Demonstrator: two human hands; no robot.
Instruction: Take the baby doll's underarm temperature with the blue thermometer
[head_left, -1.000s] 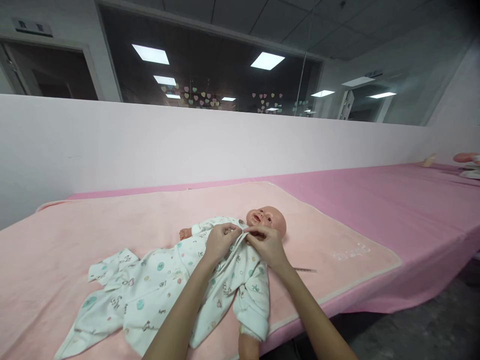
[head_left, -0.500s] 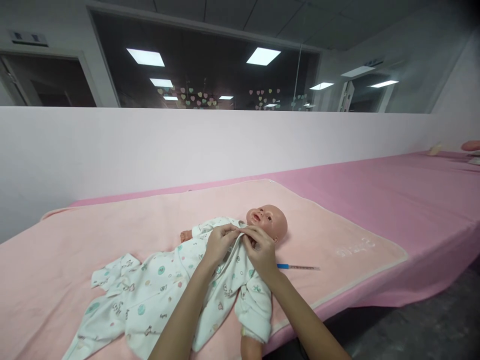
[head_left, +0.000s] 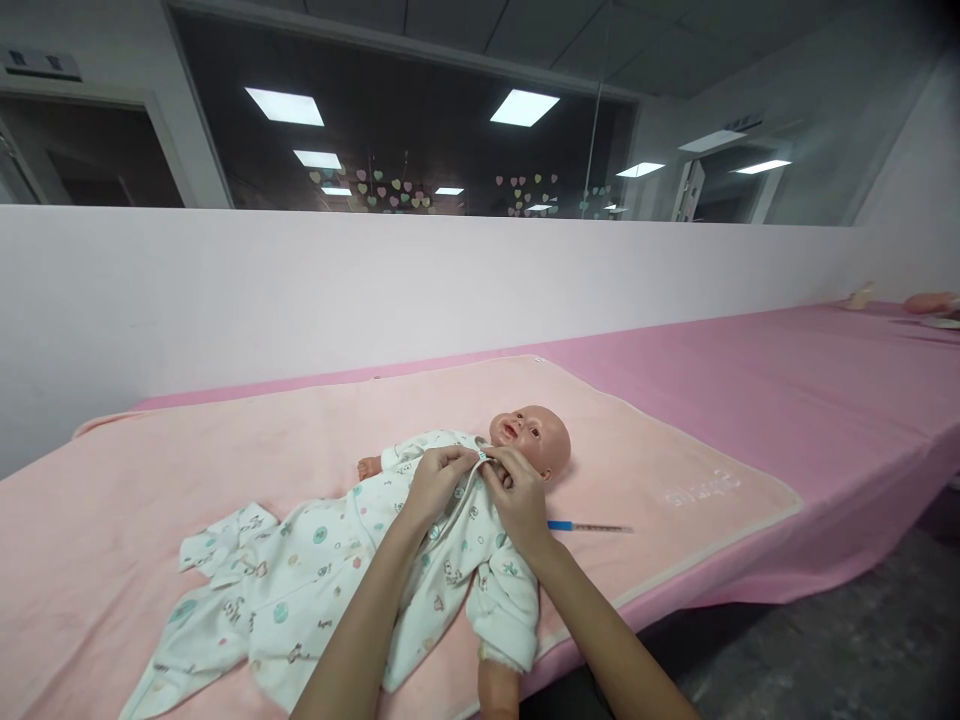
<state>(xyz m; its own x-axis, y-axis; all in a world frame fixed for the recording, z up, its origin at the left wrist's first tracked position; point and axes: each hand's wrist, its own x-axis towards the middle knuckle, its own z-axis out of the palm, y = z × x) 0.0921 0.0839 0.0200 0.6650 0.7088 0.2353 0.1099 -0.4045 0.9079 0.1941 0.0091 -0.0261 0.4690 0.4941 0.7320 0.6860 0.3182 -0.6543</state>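
A bald baby doll (head_left: 546,438) lies on its back, its head toward the right. It wears a white romper (head_left: 322,560) with green and brown prints, and the front panel lies partly loose. My left hand (head_left: 441,482) pinches the romper's edge just below the doll's chin. Close beside it, my right hand (head_left: 516,495) pinches the other side of the same neckline, fingertips almost meeting the left ones. A small strip of the collar (head_left: 482,455) shows between them; any fastener there is too small to make out.
Under the doll spreads a peach towel (head_left: 637,450) over a pink table cover (head_left: 750,400). A thermometer with a blue end (head_left: 561,525) lies right of my right hand. A white wall (head_left: 450,290) stands behind. Another doll's part (head_left: 928,303) shows at far right.
Both hands stay at the neckline, with the fingertips slightly shifted and a little more of the collar edge showing between them. The whole view has moved slightly.
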